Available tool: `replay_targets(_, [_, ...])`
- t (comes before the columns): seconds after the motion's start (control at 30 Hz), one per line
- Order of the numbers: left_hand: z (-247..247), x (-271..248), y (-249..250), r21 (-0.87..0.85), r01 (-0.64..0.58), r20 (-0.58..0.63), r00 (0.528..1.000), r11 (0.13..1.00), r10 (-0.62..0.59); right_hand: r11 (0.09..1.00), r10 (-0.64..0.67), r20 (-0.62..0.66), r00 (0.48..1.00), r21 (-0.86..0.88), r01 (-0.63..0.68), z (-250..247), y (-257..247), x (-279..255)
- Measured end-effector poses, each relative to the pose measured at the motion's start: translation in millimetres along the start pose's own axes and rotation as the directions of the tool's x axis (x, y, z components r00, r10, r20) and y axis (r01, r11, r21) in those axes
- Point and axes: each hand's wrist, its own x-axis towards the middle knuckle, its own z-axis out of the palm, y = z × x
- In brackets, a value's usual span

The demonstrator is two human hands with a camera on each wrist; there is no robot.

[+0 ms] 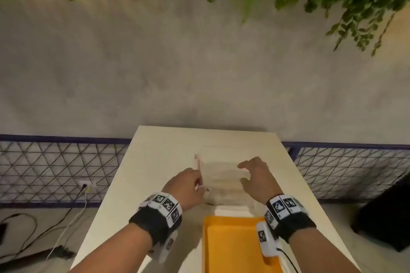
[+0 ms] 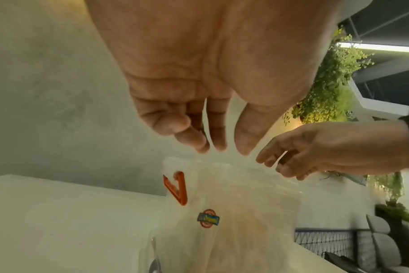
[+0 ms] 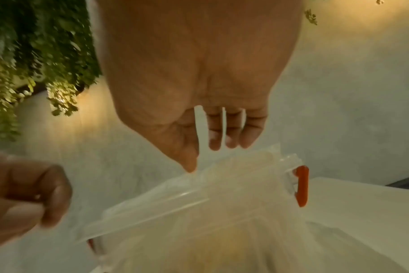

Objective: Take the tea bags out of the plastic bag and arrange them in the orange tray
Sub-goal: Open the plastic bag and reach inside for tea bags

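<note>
While the left hand (image 1: 185, 186) pinched one end of the clear zip-top plastic bag (image 1: 221, 180) between thumb and curled fingers, the right hand (image 1: 255, 178) hovered at the opposite end with its fingers spread and loosely bent, closed on nothing. Between the two hands the bag lay on the pale rectangular surface (image 1: 155, 162), its mouth toward the left hand, where a small red plastic slider (image 3: 301, 185) sat on the zip strip. Pale yellowish contents showed through the film, too blurred to identify as tea bags. Just nearer than both hands, below the right wrist, lay the shallow orange tray (image 1: 233, 244), with the bag's near edge close to its far rim.
</note>
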Motion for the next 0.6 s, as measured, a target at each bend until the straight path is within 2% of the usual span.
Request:
replay_targets(0.1, [3,31,3,0.048,-0.001,-0.051,0.999,0.999,0.003,0.974,0.111,0.059,0.992,-0.205,-0.097,0,6,18])
replay_targets(0.2, [9,54,7,0.214,-0.022,0.04,0.999,0.977,0.014,0.928,0.211,0.125,0.969,-0.336,-0.159,2,8,30])
replay_targets(0.27, [11,65,8,0.317,-0.04,0.072,0.997,0.948,0.018,0.896,0.219,0.127,0.967,-0.419,-0.148,4,10,37])
replay_targets(0.37, [13,75,11,0.39,-0.046,0.029,0.999,0.92,0.037,0.885,0.174,0.045,0.984,-0.446,-0.136,6,12,41])
replay_targets(0.5, [2,82,14,0.263,-0.06,-0.141,0.985,0.963,0.1,0.932,0.092,-0.01,0.996,-0.351,-0.09,-14,8,46])
replay_targets(0.6, [-30,78,27,0.1,-0.116,-0.312,0.94,0.988,0.142,0.972,-0.022,-0.111,0.994,-0.235,-0.005,-53,-12,46])
